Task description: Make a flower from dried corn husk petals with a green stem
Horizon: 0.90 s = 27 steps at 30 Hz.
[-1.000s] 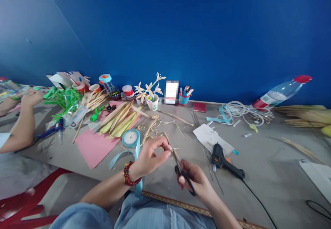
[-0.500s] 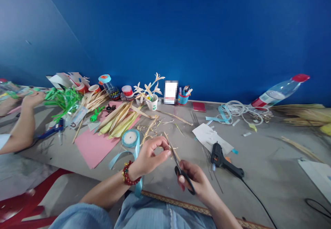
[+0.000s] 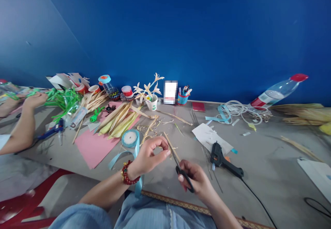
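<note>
My right hand (image 3: 193, 177) is wrapped round the black handles of a pair of scissors (image 3: 185, 179). Their blades point up and away, with the tips beside the fingertips of my left hand (image 3: 151, 156). Thumb and forefinger of that hand are curled to a pinch; whatever lies between them is too small to make out. A red bead bracelet (image 3: 126, 174) is on my left wrist. Left of this hand lies a roll of light blue ribbon (image 3: 130, 138), its loose end trailing down under my wrist. Thin dry husk scraps (image 3: 148, 129) are scattered just beyond the hands.
A black glue gun (image 3: 219, 158) with a cord lies to the right, by white paper (image 3: 207, 134). Husk strips (image 3: 116, 120) rest on pink paper (image 3: 90, 148). Husk flowers (image 3: 148, 89) stand in a white cup (image 3: 152, 103). A co-worker's arm (image 3: 26, 122) reaches in at left.
My right hand and the scissors have shifted very slightly. My left hand keeps its pinch in nearly the same place.
</note>
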{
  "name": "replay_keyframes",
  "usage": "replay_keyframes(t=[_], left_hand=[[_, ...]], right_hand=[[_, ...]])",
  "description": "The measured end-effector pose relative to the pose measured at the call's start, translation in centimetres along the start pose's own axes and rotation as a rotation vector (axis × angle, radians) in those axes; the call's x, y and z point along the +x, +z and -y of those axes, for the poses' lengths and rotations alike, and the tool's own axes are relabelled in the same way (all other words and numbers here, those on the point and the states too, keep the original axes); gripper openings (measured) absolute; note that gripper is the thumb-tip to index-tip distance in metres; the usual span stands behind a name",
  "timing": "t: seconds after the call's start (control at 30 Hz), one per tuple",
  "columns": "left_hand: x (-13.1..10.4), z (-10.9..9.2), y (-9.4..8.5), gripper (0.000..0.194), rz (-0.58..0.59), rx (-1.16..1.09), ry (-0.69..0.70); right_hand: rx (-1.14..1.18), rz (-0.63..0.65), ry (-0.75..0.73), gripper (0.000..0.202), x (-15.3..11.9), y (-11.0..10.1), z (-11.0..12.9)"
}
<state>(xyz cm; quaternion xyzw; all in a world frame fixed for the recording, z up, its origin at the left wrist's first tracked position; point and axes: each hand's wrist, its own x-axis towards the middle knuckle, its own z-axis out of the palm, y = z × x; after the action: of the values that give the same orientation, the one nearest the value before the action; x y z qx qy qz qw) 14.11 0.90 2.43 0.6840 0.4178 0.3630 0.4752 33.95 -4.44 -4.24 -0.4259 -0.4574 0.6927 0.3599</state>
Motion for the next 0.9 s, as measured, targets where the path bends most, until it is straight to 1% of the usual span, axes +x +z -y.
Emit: replay_keyframes(t=[0.1, 0.2, 0.33, 0.47, 0.57, 0.73, 0.9], left_hand=[[-0.1, 0.2, 0.0, 0.012, 0.013, -0.063, -0.027], [-0.3, 0.5, 0.1, 0.013, 0.018, -0.204, -0.088], [-0.3, 0.8, 0.5, 0.016, -0.024, -0.414, -0.15], [-0.3, 1.0, 0.8, 0.016, -0.078, -0.543, -0.176], [-0.3, 1.1, 0.9, 0.014, -0.099, -0.6, -0.19], [-0.3, 1.0, 1.1, 0.015, -0.144, -0.627, -0.175], [-0.4, 1.2, 1.6, 0.014, -0.21, -0.627, -0.145]], right_hand=[[-0.004, -0.056, -0.055, 0.053, 0.0, 0.0, 0.3], [-0.02, -0.092, -0.136, 0.051, 0.0, 0.2, 1.0], [-0.025, -0.026, -0.148, 0.053, -0.1, 0.6, 1.4], [-0.022, 0.008, -0.146, 0.052, -0.2, 0.7, 0.9], [-0.038, 0.024, -0.153, 0.051, -0.3, 0.6, 0.7], [-0.048, 0.044, -0.116, 0.052, -0.5, 0.9, 0.6], [-0.072, 0.049, -0.156, 0.052, -0.6, 1.4, 0.6]])
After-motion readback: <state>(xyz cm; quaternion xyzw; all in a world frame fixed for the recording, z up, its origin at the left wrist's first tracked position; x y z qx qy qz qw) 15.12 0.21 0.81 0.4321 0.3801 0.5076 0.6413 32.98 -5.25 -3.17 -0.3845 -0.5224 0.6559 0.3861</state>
